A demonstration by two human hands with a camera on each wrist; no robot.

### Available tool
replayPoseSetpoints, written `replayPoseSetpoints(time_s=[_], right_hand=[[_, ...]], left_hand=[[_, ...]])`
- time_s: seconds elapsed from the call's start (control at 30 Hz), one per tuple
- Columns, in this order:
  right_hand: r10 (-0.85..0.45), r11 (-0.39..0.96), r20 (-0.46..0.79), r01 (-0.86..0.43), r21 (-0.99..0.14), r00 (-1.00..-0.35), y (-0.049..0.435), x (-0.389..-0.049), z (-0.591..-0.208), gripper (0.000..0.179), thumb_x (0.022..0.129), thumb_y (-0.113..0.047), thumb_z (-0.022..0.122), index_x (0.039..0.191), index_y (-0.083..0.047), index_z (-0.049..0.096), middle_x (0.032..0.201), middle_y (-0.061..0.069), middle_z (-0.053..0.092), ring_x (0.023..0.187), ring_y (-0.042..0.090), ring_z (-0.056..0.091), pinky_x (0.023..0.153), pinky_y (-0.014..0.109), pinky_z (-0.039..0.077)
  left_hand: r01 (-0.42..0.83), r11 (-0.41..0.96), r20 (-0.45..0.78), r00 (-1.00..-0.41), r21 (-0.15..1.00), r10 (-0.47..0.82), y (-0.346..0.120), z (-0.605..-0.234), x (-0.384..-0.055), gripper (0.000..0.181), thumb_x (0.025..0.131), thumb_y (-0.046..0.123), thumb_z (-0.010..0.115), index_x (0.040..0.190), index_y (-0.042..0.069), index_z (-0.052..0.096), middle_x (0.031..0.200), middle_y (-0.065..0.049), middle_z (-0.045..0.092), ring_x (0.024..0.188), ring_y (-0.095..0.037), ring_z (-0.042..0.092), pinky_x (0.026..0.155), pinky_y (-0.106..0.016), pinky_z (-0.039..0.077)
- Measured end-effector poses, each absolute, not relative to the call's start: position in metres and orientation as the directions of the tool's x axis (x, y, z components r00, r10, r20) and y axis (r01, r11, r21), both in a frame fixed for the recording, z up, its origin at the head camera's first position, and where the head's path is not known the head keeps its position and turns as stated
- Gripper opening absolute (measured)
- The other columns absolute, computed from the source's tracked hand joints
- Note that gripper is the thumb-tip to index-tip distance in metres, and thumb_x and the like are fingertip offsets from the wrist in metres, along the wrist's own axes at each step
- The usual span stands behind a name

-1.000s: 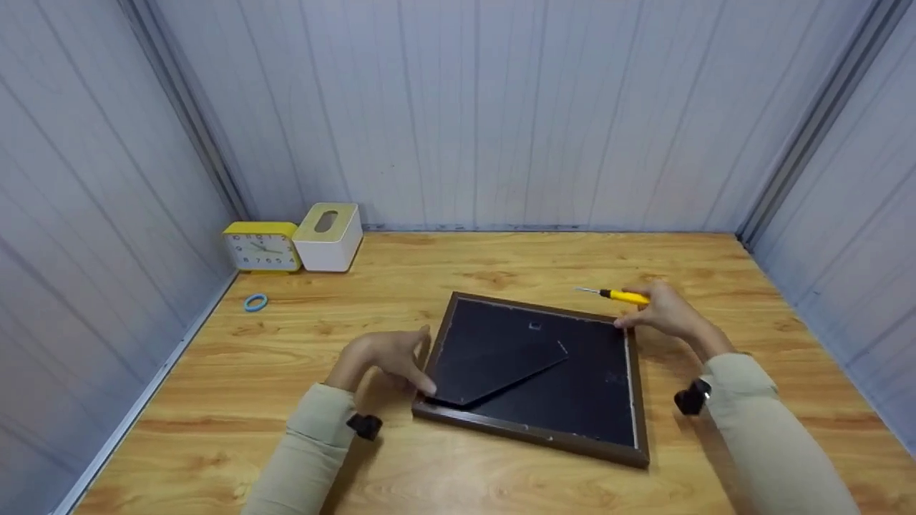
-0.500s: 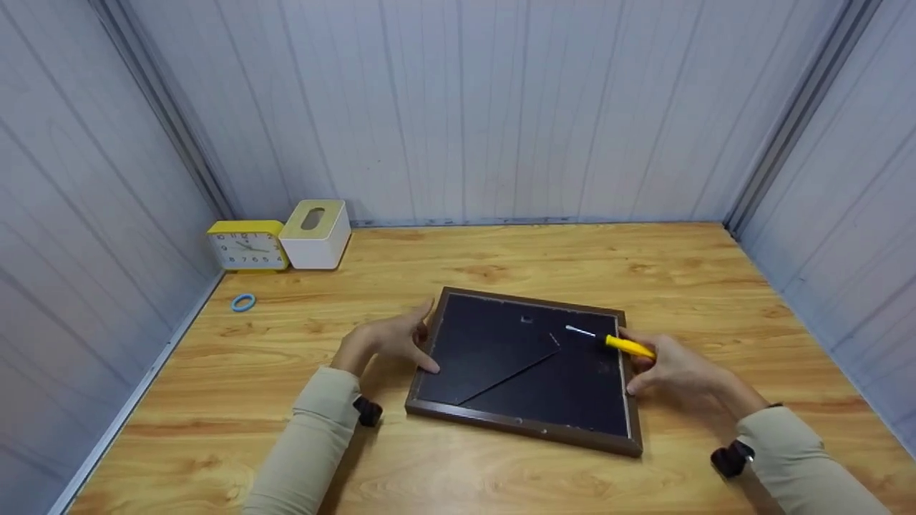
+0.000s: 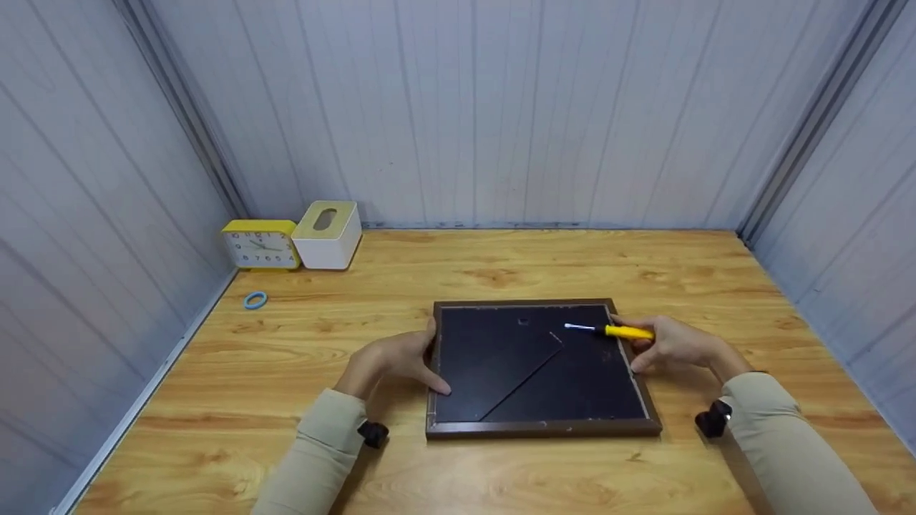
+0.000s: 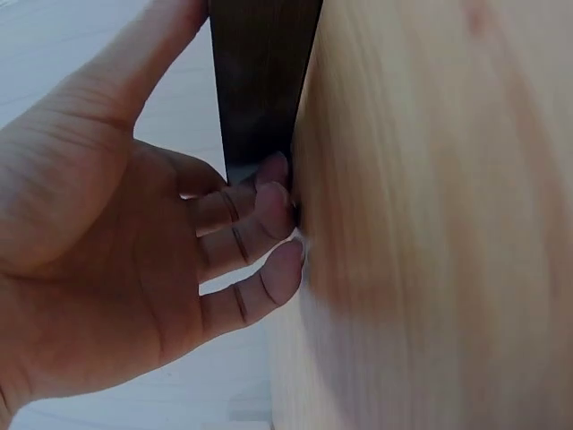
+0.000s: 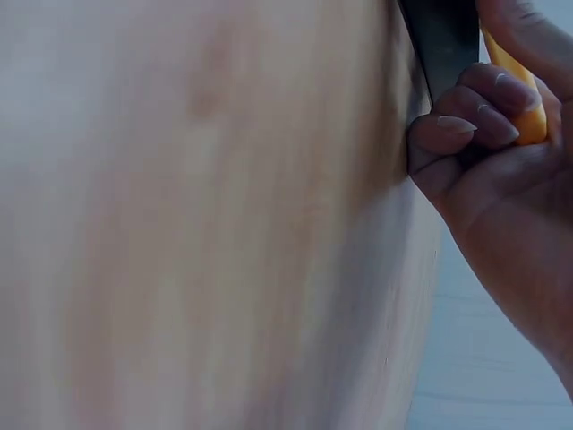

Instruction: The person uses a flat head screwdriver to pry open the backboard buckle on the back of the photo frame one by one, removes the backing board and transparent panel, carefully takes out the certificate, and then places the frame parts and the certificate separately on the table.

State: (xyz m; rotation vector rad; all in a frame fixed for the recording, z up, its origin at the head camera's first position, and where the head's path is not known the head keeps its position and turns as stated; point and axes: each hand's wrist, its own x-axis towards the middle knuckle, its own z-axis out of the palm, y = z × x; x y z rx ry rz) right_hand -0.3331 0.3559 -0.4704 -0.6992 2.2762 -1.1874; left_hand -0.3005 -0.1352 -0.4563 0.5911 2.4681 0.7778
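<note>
A brown picture frame (image 3: 544, 429) lies face down on the table, its black backing board (image 3: 486, 350) upward with a slanting stand flap. My left hand (image 3: 393, 361) grips the frame's left side, thumb over the top edge; in the left wrist view its fingertips curl at the bottom of the frame's side (image 4: 264, 81). In my right hand (image 3: 676, 343) is a yellow-handled screwdriver (image 3: 628, 332), its metal shaft pointing left above the backing. The same hand's thumb and fingers touch the right side of the frame. In the right wrist view, several fingers curl beside the yellow handle (image 5: 533, 125).
At the back left stand a yellow alarm clock (image 3: 263, 247) and a white tissue box (image 3: 328, 239) with a wooden lid. A light-blue ring (image 3: 255, 300) lies in front of them. Pale panel walls (image 3: 458, 114) enclose the wooden table (image 3: 494, 265) at the back and sides.
The frame has turned, so its front edge now runs level across the view. My right hand has come from the far right corner to the frame's right side, keeping the screwdriver.
</note>
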Motion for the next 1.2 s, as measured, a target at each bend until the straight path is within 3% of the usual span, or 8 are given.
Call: replayPoseSetpoints(time_s=[0.1, 0.2, 0.37, 0.47, 0.77, 0.97, 1.1, 1.2], right_hand=[[-0.641, 0.474, -0.179, -0.201, -0.857, -0.746, 0.359, -0.338, -0.471, 0.092, 0.082, -0.009, 0.082, 0.157, -0.004, 0.029, 0.079, 0.003, 0.038, 0.064, 0.012, 0.037, 0.054, 0.022, 0.039], [-0.642, 0.465, -0.164, -0.21, -0.86, -0.749, 0.361, -0.339, -0.471, 0.081, 0.09, -0.014, 0.076, 0.156, -0.003, 0.031, 0.08, 0.005, 0.044, 0.062, 0.012, 0.04, 0.054, 0.024, 0.039], [-0.599, 0.445, -0.159, -0.16, -0.881, -0.785, 0.351, -0.333, -0.465, 0.059, 0.106, -0.027, 0.053, 0.152, 0.002, 0.033, 0.096, 0.015, 0.052, 0.071, 0.02, 0.047, 0.061, 0.031, 0.044], [-0.587, 0.39, -0.15, -0.116, -0.913, -0.795, 0.333, -0.333, -0.457, 0.053, 0.107, -0.03, 0.049, 0.145, 0.004, 0.034, 0.089, 0.012, 0.048, 0.069, 0.021, 0.042, 0.061, 0.032, 0.038], [-0.519, 0.27, 0.035, -0.203, -0.941, -0.854, 0.264, -0.345, -0.435, 0.035, 0.098, -0.019, 0.068, 0.111, 0.013, 0.063, 0.069, 0.002, 0.041, 0.058, 0.013, 0.036, 0.055, 0.03, 0.032], [-0.486, 0.22, 0.026, -0.152, -0.964, -0.874, 0.218, -0.35, -0.424, 0.039, 0.09, -0.014, 0.076, 0.122, 0.007, 0.068, 0.07, 0.001, 0.05, 0.055, 0.011, 0.037, 0.054, 0.026, 0.033], [-0.479, 0.292, -0.005, -0.154, -0.944, -0.878, 0.189, -0.352, -0.427, 0.039, 0.088, -0.018, 0.079, 0.121, 0.001, 0.071, 0.08, 0.008, 0.064, 0.057, 0.01, 0.042, 0.053, 0.023, 0.038], [-0.485, 0.371, -0.018, -0.187, -0.909, -0.874, 0.172, -0.351, -0.433, 0.04, 0.087, -0.021, 0.08, 0.122, -0.004, 0.072, 0.081, 0.011, 0.064, 0.058, 0.01, 0.044, 0.053, 0.022, 0.04]], left_hand=[[0.26, 0.749, -0.291, -0.806, 0.609, 0.516, -0.132, -0.456, -0.297, 0.14, 0.069, 0.049, 0.09, 0.157, -0.004, -0.004, 0.162, -0.023, 0.016, 0.147, -0.024, 0.021, 0.119, -0.038, 0.022], [0.27, 0.728, -0.252, -0.815, 0.63, 0.521, -0.131, -0.458, -0.295, 0.136, 0.068, 0.047, 0.091, 0.158, -0.002, 0.002, 0.16, -0.021, 0.024, 0.145, -0.022, 0.028, 0.117, -0.038, 0.026], [0.272, 0.723, -0.247, -0.815, 0.635, 0.524, -0.131, -0.462, -0.294, 0.139, 0.067, 0.049, 0.091, 0.158, -0.003, 0.0, 0.162, -0.021, 0.02, 0.146, -0.022, 0.025, 0.118, -0.039, 0.025], [0.262, 0.74, -0.263, -0.819, 0.62, 0.51, -0.131, -0.463, -0.294, 0.142, 0.066, 0.051, 0.091, 0.157, -0.004, -0.003, 0.162, -0.022, 0.016, 0.147, -0.023, 0.023, 0.118, -0.038, 0.023], [0.242, 0.748, -0.267, -0.83, 0.619, 0.489, -0.133, -0.462, -0.294, 0.143, 0.065, 0.053, 0.09, 0.157, -0.003, -0.004, 0.163, -0.022, 0.014, 0.148, -0.024, 0.021, 0.119, -0.038, 0.022], [0.255, 0.734, -0.247, -0.83, 0.63, 0.501, -0.135, -0.464, -0.294, 0.142, 0.066, 0.052, 0.09, 0.158, -0.003, -0.003, 0.162, -0.022, 0.016, 0.147, -0.024, 0.023, 0.119, -0.038, 0.022], [0.254, 0.73, -0.248, -0.828, 0.635, 0.504, -0.134, -0.462, -0.296, 0.142, 0.065, 0.052, 0.091, 0.159, -0.001, -0.001, 0.161, -0.02, 0.023, 0.145, -0.022, 0.028, 0.117, -0.038, 0.025], [0.242, 0.733, -0.26, -0.827, 0.636, 0.498, -0.133, -0.461, -0.297, 0.141, 0.064, 0.053, 0.091, 0.16, 0.001, 0.001, 0.16, -0.018, 0.027, 0.142, -0.02, 0.032, 0.116, -0.038, 0.028]])
